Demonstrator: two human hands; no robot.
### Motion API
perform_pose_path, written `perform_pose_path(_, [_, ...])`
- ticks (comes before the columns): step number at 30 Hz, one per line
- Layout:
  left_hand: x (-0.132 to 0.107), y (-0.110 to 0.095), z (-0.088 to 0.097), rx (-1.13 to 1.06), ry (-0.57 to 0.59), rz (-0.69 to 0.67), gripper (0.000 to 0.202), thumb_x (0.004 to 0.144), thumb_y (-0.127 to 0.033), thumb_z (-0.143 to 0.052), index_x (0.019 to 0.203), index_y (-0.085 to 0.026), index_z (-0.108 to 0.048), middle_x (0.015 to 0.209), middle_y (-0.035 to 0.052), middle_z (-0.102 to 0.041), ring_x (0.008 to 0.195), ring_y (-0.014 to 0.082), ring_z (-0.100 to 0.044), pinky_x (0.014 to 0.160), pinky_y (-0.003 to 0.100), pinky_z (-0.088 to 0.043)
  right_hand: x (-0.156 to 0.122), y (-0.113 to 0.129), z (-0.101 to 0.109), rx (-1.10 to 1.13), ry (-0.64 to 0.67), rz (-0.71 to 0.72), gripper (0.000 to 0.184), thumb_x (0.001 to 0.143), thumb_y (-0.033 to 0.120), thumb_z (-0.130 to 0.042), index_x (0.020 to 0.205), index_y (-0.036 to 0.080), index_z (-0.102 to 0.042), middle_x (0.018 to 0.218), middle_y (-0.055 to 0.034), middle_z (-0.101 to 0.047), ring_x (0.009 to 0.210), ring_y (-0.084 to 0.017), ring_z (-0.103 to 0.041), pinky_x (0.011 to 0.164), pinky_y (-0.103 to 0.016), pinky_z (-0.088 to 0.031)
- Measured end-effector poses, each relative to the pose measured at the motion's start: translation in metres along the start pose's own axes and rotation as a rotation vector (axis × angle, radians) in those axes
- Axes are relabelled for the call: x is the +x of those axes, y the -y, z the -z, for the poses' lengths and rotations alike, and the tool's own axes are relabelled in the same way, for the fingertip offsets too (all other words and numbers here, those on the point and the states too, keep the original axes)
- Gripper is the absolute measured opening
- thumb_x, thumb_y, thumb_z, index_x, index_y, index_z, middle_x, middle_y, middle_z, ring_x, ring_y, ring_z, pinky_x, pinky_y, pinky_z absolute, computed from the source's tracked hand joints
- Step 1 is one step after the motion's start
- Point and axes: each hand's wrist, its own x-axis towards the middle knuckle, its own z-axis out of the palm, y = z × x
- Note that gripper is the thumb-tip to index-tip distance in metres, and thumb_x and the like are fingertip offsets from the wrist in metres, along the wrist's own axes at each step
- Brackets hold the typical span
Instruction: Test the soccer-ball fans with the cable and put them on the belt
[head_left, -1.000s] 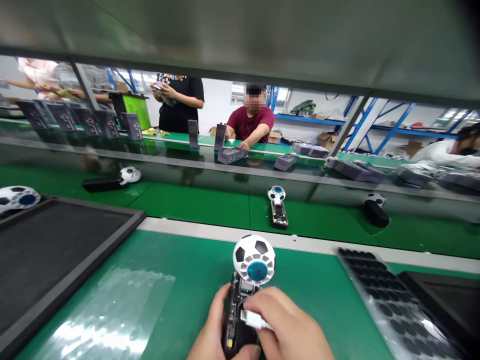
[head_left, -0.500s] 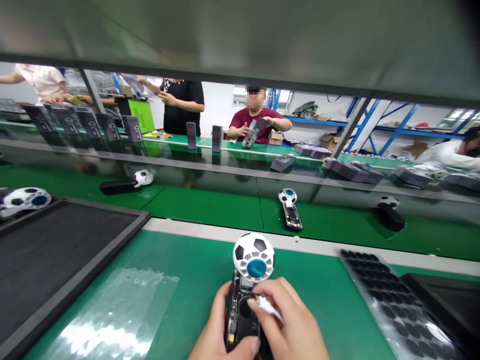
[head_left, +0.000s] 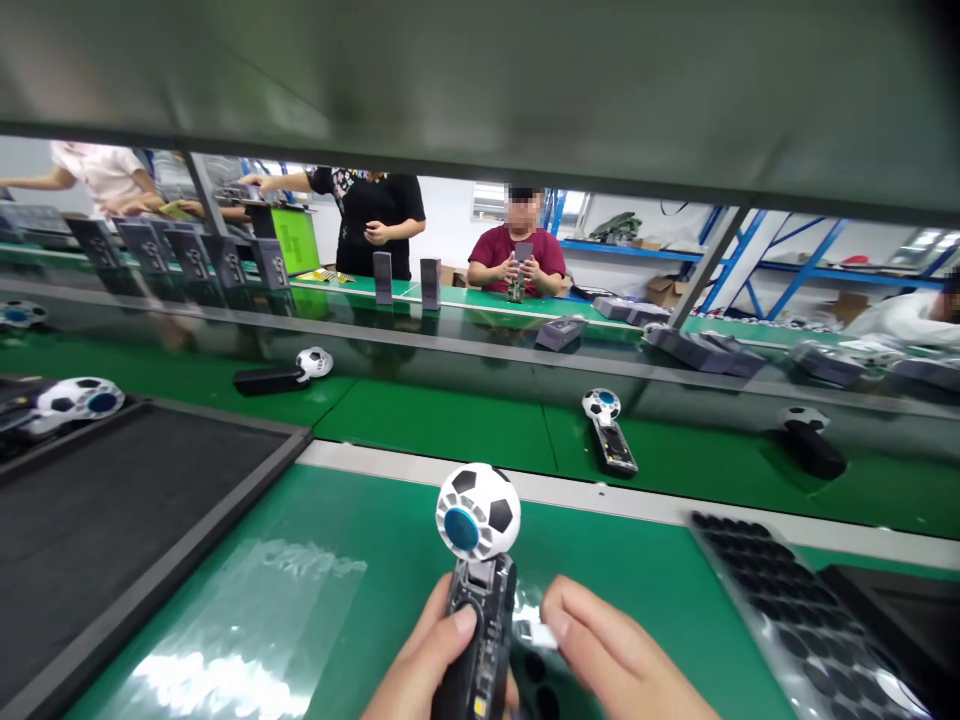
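Note:
My left hand (head_left: 420,660) is wrapped round a handheld device with a soccer-ball head (head_left: 480,510), its thumb on a dark round part of the body. The ball is black and white with a blue disc facing left. Below it, the dark body (head_left: 487,640) has its circuit board showing and a small yellow part near the bottom. Just right of the body, my right hand (head_left: 607,640) pinches a white cable plug (head_left: 538,633) with a metal end. Plug and device are apart. Beneath them lies a clear sheet with black round pads (head_left: 546,700), partly hidden.
A black-framed tray (head_left: 187,470) lies at left, with a ball-headed device (head_left: 82,400) at its far edge. A sheet of black round pads (head_left: 780,600) lies right. Similar devices (head_left: 615,445) rest on the green belt (head_left: 450,420). Co-workers (head_left: 517,255) are beyond, and a shelf hangs overhead.
My right hand has drawn the plug away from the device to the right. The device has turned, so its blue disc faces left. My left thumb has moved up the body.

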Motion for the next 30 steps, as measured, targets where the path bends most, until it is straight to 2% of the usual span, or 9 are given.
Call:
perform_pose_path(3, [-0.004,-0.003,-0.003,0.05,-0.036,0.018,0.06,0.084,-0.035,-0.037,0.128,-0.017,0.0,0.057,0.0067,-0.063,0.052,0.0217,-0.062,0.046,0.028,-0.045,0.001,0.0,-0.003,-0.249,0.075,0.121,0.021,0.083,0.036,-0.033,0.068,0.023,-0.04,0.065,0.003,-0.048,0.063,-0.014,-0.047,0.06,-0.022,-0.038])
perform_pose_path(5, [-0.004,-0.003,-0.004,0.055,-0.065,0.023,0.056,0.086,-0.033,-0.033,0.128,-0.019,0.001,0.055,0.0055,-0.062,0.052,0.0212,-0.062,0.046,0.027,-0.045,0.001,0.0,-0.003,-0.377,0.133,0.152,0.019,0.085,0.032,-0.029,0.071,0.023,-0.038,0.068,0.0022,-0.05,0.063,-0.014,-0.048,0.058,-0.022,-0.038])
perform_pose_path(8, [-0.002,0.0,-0.003,0.033,-0.091,0.0,0.055,0.086,-0.032,-0.035,0.128,-0.018,-0.002,0.053,0.0039,-0.061,0.058,0.0216,-0.062,0.048,0.027,-0.045,0.002,-0.001,-0.001,-0.488,0.137,0.167,0.018,0.086,0.031,-0.028,0.073,0.023,-0.037,0.07,0.0014,-0.052,0.062,-0.015,-0.048,0.057,-0.023,-0.037])
perform_pose_path(14, [0.005,0.009,0.004,-0.003,-0.103,-0.021,0.061,0.08,-0.043,-0.048,0.125,-0.018,-0.015,0.057,0.0024,-0.061,0.065,0.0206,-0.062,0.056,0.027,-0.045,0.003,-0.006,-0.004,-0.534,0.076,0.138,0.02,0.087,0.032,-0.025,0.071,0.023,-0.034,0.069,0.0016,-0.051,0.062,-0.015,-0.049,0.057,-0.023,-0.039])
perform_pose_path(19, [0.003,0.01,0.01,0.075,-0.144,-0.023,0.072,0.071,-0.05,-0.056,0.125,-0.023,-0.016,0.066,0.0026,-0.063,0.065,0.0204,-0.062,0.058,0.027,-0.045,0.004,-0.012,-0.015,-0.504,-0.035,0.118,0.023,0.087,0.036,-0.023,0.07,0.024,-0.03,0.067,0.0018,-0.049,0.06,-0.016,-0.049,0.057,-0.024,-0.039])
perform_pose_path(24, [-0.002,0.006,0.01,0.154,-0.209,-0.002,0.07,0.074,-0.052,-0.051,0.128,-0.027,-0.015,0.076,0.0037,-0.065,0.063,0.0201,-0.063,0.06,0.028,-0.044,0.007,-0.013,-0.019,-0.386,0.037,0.137,0.023,0.087,0.037,-0.024,0.069,0.023,-0.03,0.065,0.0022,-0.048,0.061,-0.015,-0.048,0.057,-0.022,-0.037])
perform_pose_path(28, [-0.001,0.007,0.01,0.188,-0.272,-0.056,0.066,0.071,-0.056,-0.051,0.123,-0.025,-0.025,0.09,0.0034,-0.064,0.071,0.0169,-0.062,0.068,0.026,-0.043,0.007,-0.011,-0.019,-0.345,0.094,0.154,0.026,0.088,0.037,-0.024,0.076,0.022,-0.043,0.072,-0.0005,-0.055,0.068,-0.016,-0.052,0.062,-0.023,-0.038])
perform_pose_path(30, [0.0,0.011,0.009,0.209,-0.281,-0.079,0.063,0.07,-0.057,-0.051,0.119,-0.024,-0.029,0.091,0.0029,-0.064,0.067,0.0139,-0.06,0.065,0.023,-0.042,0.008,-0.008,-0.018,-0.341,0.123,0.159,0.029,0.087,0.037,-0.027,0.077,0.022,-0.048,0.073,-0.0016,-0.058,0.069,-0.017,-0.053,0.063,-0.023,-0.038])
